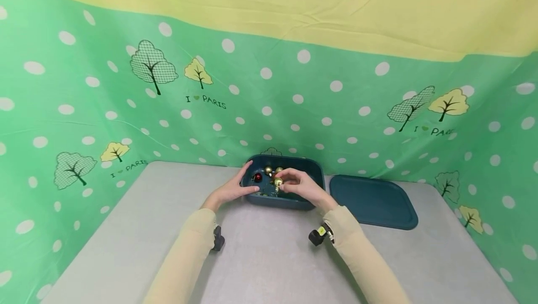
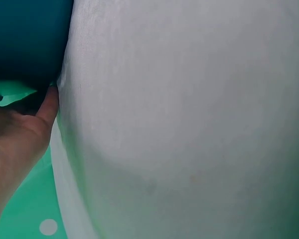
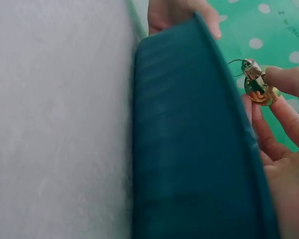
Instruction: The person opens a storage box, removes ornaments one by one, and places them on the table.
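A small gold bauble (image 3: 256,85), its wire hanger loose at the cap, sits pinched between the right hand's (image 1: 303,186) thumb and fingertips above the open teal storage box (image 1: 290,200), table centre. A glossy ball held so lightly could, by this look, slip and bounce out over the rim. The left hand (image 1: 233,188) grips the box's 9 o'clock wall, fingers curled over it. A red bauble (image 1: 258,177) lies inside; the teal lid (image 1: 371,201) rests at 3 o'clock
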